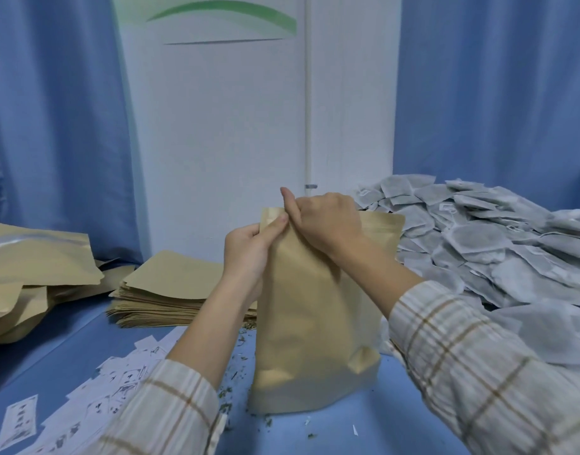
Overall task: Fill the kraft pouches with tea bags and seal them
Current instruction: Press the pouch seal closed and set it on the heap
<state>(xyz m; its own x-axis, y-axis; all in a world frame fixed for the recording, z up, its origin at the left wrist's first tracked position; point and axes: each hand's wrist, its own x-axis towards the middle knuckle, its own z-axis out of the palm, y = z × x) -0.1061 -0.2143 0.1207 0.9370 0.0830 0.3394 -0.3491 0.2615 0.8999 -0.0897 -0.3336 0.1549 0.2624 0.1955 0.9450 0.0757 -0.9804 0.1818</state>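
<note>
A tall kraft pouch (310, 326) stands upright on the blue table, bulging as if filled. My left hand (249, 251) pinches the pouch's top left corner between thumb and fingers. My right hand (324, 221) grips the top edge just beside it, fingers curled over the strip. The right part of the top edge shows behind my right hand. A large heap of grey tea bags (498, 244) lies to the right of the pouch.
A stack of flat kraft pouches (170, 290) lies behind my left arm. More pouches (29, 267) are piled at the far left. Small white paper labels (118, 385) and tea crumbs litter the table front. Blue curtains and a white panel stand behind.
</note>
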